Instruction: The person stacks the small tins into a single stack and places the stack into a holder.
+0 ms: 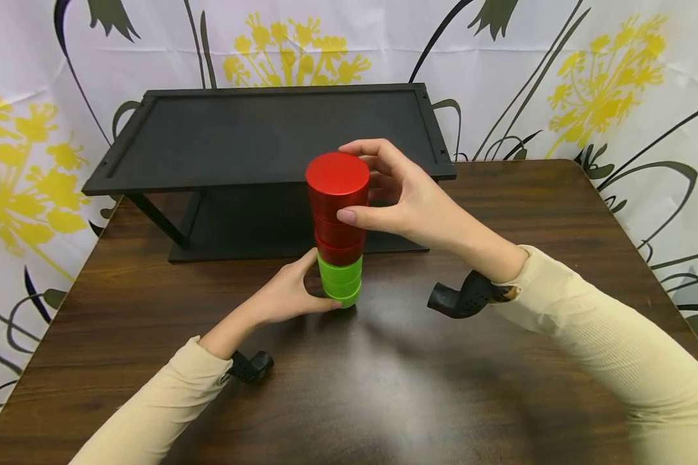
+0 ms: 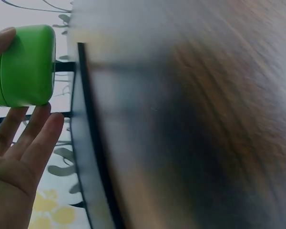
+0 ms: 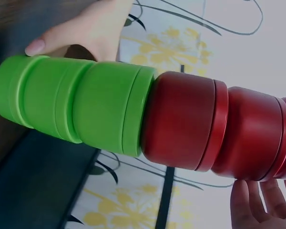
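Observation:
A tall, slightly tilted column of small round lidded jars stands in front of the black shelf. Several are stacked end to end: green jars [image 1: 340, 276] below, red jars [image 1: 333, 240] above. My left hand [image 1: 282, 294] grips the lowest green part, its thumb on the near side and fingers behind. High on the column my right hand [image 1: 410, 197] holds the red jars between thumb and fingers. The right wrist view shows the green jars [image 3: 105, 107] meeting the red jars [image 3: 181, 119]. Whether the bottom jar touches the table I cannot tell.
A low black two-level shelf [image 1: 267, 132] stands at the back of the dark wooden table [image 1: 302, 400]. Behind it hangs a white cloth [image 1: 558, 39] with yellow flowers and dark stems. A black wrist camera mount [image 1: 462, 297] juts from the right wrist.

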The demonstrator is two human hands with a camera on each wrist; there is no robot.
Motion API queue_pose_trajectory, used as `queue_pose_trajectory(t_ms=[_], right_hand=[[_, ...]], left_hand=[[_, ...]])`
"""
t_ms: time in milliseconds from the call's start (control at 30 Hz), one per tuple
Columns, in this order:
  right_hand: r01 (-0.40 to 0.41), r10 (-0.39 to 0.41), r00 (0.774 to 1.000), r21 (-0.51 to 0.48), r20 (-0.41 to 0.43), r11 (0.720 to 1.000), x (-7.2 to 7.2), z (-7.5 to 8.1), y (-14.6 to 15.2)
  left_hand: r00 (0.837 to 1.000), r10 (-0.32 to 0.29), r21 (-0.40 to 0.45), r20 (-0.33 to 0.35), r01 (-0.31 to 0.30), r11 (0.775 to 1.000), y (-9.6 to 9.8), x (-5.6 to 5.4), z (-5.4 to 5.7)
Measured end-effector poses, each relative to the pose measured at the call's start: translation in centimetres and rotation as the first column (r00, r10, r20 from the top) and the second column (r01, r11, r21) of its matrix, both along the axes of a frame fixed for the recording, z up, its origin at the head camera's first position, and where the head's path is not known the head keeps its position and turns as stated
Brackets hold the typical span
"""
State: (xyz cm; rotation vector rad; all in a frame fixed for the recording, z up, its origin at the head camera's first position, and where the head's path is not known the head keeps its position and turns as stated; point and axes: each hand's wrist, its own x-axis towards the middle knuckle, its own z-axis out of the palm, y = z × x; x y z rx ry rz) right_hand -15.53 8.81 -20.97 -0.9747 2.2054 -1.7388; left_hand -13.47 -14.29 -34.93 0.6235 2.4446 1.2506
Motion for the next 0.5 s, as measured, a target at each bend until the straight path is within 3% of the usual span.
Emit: queue_pose_trajectory(t_ms=[233, 500], right_hand=[[-0.012, 0.012, 1.0, 0.005, 0.02, 1.0, -0.8, 2.3, 0.7], [-0.003, 0.006, 0.995, -0.033, 0.098, 0.999, -0.6, 5.4, 1.2]], left_hand=[[1.0, 0.012, 0.036, 0.027, -0.013, 0.999, 0.9, -0.1, 2.1], [0.999, 0.001, 0.087, 0.048, -0.005, 0.996, 1.7, -0.6, 4.6]])
